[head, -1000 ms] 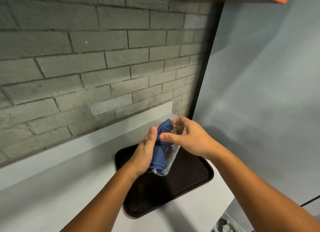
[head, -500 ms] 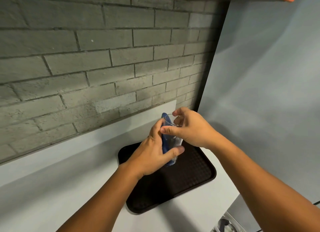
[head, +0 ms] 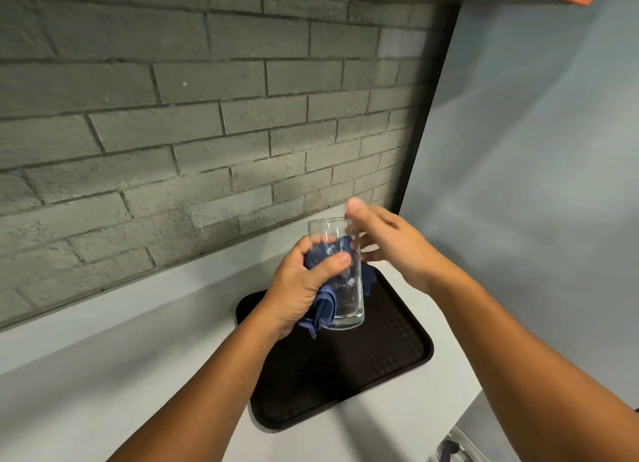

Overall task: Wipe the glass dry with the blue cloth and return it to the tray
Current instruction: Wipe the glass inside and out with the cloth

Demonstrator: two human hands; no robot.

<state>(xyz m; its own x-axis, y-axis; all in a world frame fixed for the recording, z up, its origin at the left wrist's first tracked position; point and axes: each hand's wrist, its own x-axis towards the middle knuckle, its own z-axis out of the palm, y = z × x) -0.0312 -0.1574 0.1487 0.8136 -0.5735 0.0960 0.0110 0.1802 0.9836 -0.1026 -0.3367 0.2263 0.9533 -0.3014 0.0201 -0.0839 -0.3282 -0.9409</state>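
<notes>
Glass (head: 340, 275) stood upright above the tray (head: 390, 351), gripped by the left hand (head: 304, 288) through the blue cloth (head: 323, 309). The right hand (head: 387, 244) hovered loosely open at the rim, perhaps touching. Turning it steadily would dry best.

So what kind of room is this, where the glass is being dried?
Probably a kitchen or drinks counter: a pale countertop against a grey brick wall, with a dark serving tray on it and a drinking glass held above it in a blue cloth.
</notes>
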